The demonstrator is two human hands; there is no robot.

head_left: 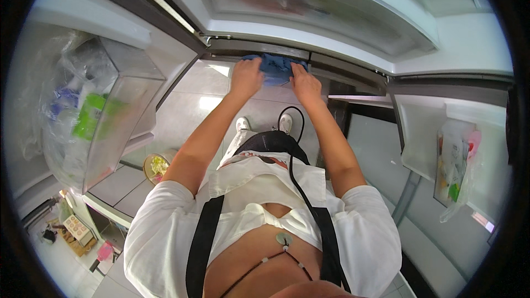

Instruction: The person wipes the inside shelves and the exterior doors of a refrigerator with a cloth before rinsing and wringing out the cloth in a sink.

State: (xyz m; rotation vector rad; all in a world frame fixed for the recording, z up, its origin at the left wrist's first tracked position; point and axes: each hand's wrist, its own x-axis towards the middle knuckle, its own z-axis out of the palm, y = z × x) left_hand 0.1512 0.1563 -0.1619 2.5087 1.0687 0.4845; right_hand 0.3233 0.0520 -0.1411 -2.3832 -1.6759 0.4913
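Both arms reach forward to the bottom front edge of an open refrigerator, where a crumpled blue cloth (274, 67) lies between my hands. My left hand (247, 76) grips its left side with the fingers closed and partly hidden. At the right end, the fingers of my right hand (306, 84) are curled around the cloth. The cloth touches the dark strip (345, 72) below the refrigerator compartment. Above the hands is a frosted drawer (314, 8) with blurred reddish contents.
The left door bin (138, 91) holds plastic bags and a green package (91, 116). In the open right door, a bagged package (455, 160) sits in a bin. A round container with yellow-green pieces (158, 168) stands left of my arm. A black cable (301, 176) hangs down my front.
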